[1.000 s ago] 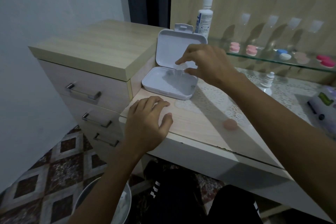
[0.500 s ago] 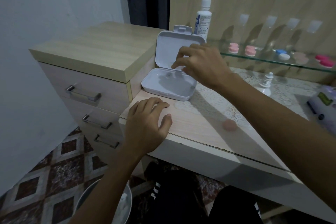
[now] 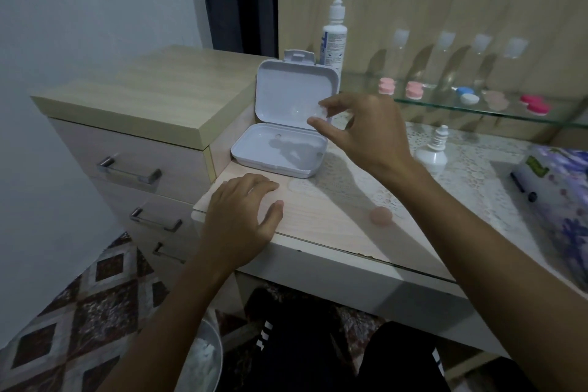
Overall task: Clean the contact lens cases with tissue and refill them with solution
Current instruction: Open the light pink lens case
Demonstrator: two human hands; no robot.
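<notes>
A white hinged box point(image 3: 280, 149) stands open at the desk's back left, its lid upright. My right hand point(image 3: 366, 134) hovers at the lid's right edge, and index finger and thumb pinch a small clear lens case point(image 3: 318, 111) that is faint against the lid. My left hand point(image 3: 241, 216) rests flat on the desk's front edge and holds nothing. Behind the box stands a tall solution bottle point(image 3: 333, 38). Coloured lens cases sit on the glass shelf point(image 3: 445, 103): pink point(image 3: 414, 90), blue and white point(image 3: 467, 95), magenta point(image 3: 536, 104).
A small white dropper bottle point(image 3: 432, 151) stands on the lace mat. A round pink cap point(image 3: 381, 216) lies on the desk near the front. A patterned tissue pack point(image 3: 560, 188) is at the right edge. A drawer unit point(image 3: 143, 89) adjoins on the left; a bin point(image 3: 203, 360) with used tissue sits below.
My right hand lifted from over the box's tray up to the lid's right edge and its fingers spread a little. My left hand stayed flat on the desk.
</notes>
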